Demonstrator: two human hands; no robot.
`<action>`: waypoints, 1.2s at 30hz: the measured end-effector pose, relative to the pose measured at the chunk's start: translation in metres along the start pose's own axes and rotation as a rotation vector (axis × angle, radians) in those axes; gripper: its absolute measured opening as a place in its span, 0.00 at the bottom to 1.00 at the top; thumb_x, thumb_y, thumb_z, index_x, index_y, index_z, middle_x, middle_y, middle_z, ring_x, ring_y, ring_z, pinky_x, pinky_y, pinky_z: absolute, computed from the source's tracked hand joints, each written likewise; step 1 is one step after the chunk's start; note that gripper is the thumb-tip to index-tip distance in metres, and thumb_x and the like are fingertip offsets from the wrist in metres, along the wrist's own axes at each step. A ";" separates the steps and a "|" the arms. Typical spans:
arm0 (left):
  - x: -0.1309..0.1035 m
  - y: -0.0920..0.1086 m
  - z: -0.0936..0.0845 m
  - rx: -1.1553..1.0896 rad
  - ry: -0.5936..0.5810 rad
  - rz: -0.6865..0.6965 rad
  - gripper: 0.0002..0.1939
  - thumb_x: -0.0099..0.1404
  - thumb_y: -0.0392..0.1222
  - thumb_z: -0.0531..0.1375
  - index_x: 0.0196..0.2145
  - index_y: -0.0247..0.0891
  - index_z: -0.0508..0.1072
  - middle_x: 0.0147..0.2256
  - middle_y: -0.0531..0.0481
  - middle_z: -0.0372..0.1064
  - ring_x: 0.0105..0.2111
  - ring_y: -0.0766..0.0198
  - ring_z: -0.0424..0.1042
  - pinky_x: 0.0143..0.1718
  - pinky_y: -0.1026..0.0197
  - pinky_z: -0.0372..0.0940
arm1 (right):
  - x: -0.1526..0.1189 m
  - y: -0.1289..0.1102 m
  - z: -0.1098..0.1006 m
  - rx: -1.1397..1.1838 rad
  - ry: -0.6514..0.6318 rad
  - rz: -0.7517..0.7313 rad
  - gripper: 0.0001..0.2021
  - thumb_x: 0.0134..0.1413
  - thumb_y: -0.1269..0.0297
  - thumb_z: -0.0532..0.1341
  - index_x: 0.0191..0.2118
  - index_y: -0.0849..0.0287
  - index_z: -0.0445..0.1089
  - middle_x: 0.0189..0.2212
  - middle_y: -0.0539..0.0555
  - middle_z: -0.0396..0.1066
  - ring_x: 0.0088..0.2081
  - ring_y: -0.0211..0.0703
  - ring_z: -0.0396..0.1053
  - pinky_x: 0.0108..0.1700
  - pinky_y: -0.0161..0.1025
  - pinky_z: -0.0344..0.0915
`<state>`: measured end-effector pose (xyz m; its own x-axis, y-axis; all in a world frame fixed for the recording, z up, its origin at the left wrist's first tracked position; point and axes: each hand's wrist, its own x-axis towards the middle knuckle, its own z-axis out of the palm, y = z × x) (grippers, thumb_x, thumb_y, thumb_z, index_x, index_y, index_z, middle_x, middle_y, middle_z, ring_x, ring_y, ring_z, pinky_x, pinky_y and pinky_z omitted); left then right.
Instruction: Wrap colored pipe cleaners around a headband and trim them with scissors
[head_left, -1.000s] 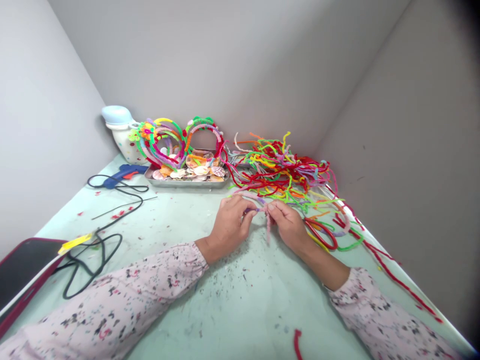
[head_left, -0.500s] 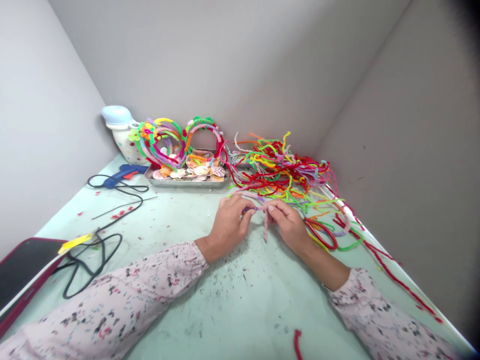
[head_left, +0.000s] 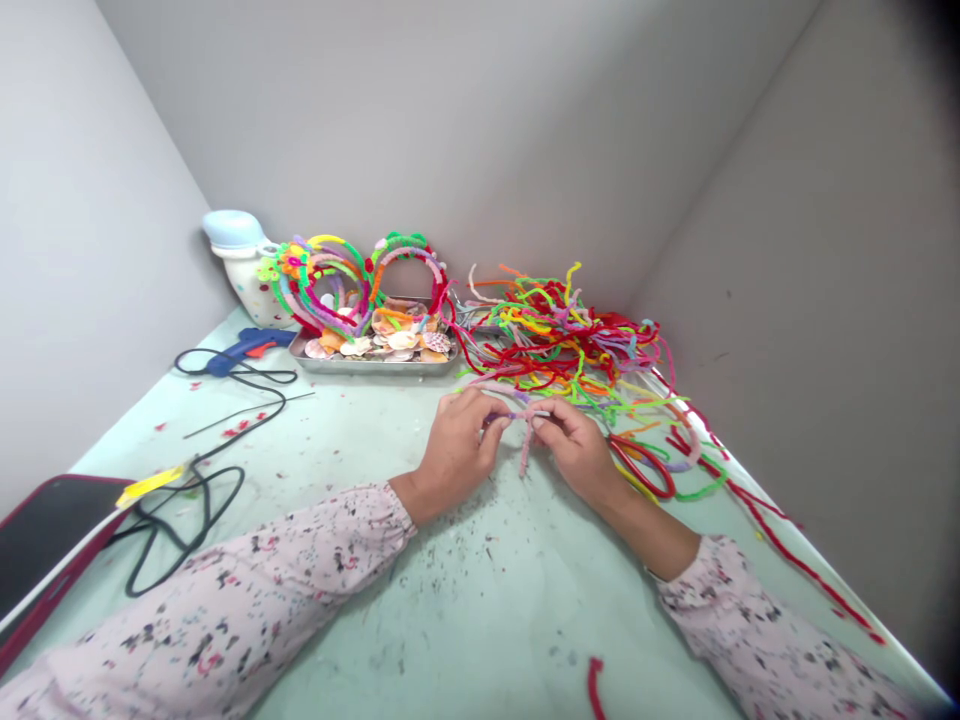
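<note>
Over the middle of the table, my left hand [head_left: 463,440] pinches a purple stretch of fuzzy pipe cleaner between thumb and fingers. Just to the right, my right hand [head_left: 576,445] is closed on the pink part of the pipe cleaner [head_left: 524,455], whose short end hangs down between the hands. Purple and pink meet in the small gap between my fingertips. Behind my fingers a pale lilac strand [head_left: 501,388] runs along; whether it joins the held piece I cannot tell.
A large tangle of coloured pipe cleaners [head_left: 555,335] lies behind my right hand, with red-handled scissors [head_left: 649,468] near that wrist. A metal tray [head_left: 375,367] holds shells and wrapped headbands [head_left: 409,250]. A blue glue gun [head_left: 244,348], its black cord and a dark tablet-like object [head_left: 52,540] are leftward.
The hanging pink end has swung slightly left, and a pale bit now shows across the joint at my right fingertips. My right fingers have shifted a little; the left hand stays put.
</note>
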<state>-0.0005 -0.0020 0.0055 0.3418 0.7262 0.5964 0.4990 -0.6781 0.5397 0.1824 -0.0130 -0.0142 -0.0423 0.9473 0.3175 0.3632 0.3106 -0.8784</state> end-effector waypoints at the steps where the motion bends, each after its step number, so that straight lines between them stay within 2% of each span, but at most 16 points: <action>1: 0.000 0.000 0.000 0.001 0.001 0.000 0.03 0.66 0.35 0.57 0.36 0.38 0.71 0.34 0.50 0.71 0.38 0.60 0.69 0.44 0.55 0.58 | 0.000 0.000 0.000 0.003 0.001 0.001 0.07 0.58 0.62 0.56 0.39 0.56 0.69 0.31 0.50 0.68 0.31 0.41 0.65 0.34 0.38 0.63; 8: 0.000 0.000 -0.001 0.009 -0.007 -0.005 0.03 0.66 0.35 0.57 0.36 0.39 0.70 0.35 0.50 0.72 0.40 0.60 0.69 0.44 0.55 0.59 | 0.000 0.000 0.001 -0.033 0.019 -0.025 0.07 0.57 0.63 0.57 0.39 0.56 0.70 0.33 0.51 0.69 0.31 0.40 0.66 0.35 0.38 0.65; 14: 0.000 0.000 -0.001 -0.003 -0.017 -0.015 0.03 0.66 0.35 0.57 0.35 0.38 0.71 0.35 0.50 0.71 0.39 0.61 0.68 0.44 0.55 0.58 | 0.003 0.002 0.003 -0.123 0.051 -0.103 0.08 0.56 0.67 0.58 0.39 0.56 0.72 0.37 0.52 0.72 0.36 0.42 0.69 0.39 0.39 0.66; 20: 0.000 -0.001 0.000 -0.015 -0.010 -0.003 0.03 0.66 0.35 0.57 0.37 0.38 0.71 0.36 0.50 0.71 0.40 0.60 0.68 0.45 0.55 0.58 | 0.004 0.001 0.004 -0.154 0.076 -0.127 0.09 0.56 0.66 0.58 0.41 0.55 0.74 0.38 0.52 0.72 0.37 0.41 0.70 0.38 0.38 0.66; 26: 0.000 -0.002 0.000 -0.012 -0.009 -0.002 0.03 0.66 0.35 0.57 0.36 0.38 0.70 0.35 0.50 0.71 0.39 0.61 0.69 0.44 0.56 0.59 | 0.003 -0.002 0.003 -0.196 0.076 -0.123 0.11 0.57 0.64 0.59 0.43 0.55 0.75 0.37 0.52 0.71 0.34 0.40 0.68 0.36 0.38 0.66; 36: 0.000 0.000 -0.001 -0.011 -0.019 -0.015 0.03 0.66 0.34 0.57 0.36 0.38 0.71 0.35 0.49 0.71 0.40 0.60 0.69 0.44 0.55 0.59 | 0.004 0.000 0.002 -0.215 0.047 -0.106 0.13 0.55 0.67 0.59 0.45 0.54 0.75 0.38 0.52 0.71 0.35 0.40 0.68 0.37 0.38 0.66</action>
<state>-0.0013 -0.0020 0.0059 0.3497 0.7380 0.5771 0.4953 -0.6685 0.5548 0.1806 -0.0086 -0.0138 -0.0490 0.9041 0.4245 0.5486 0.3795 -0.7450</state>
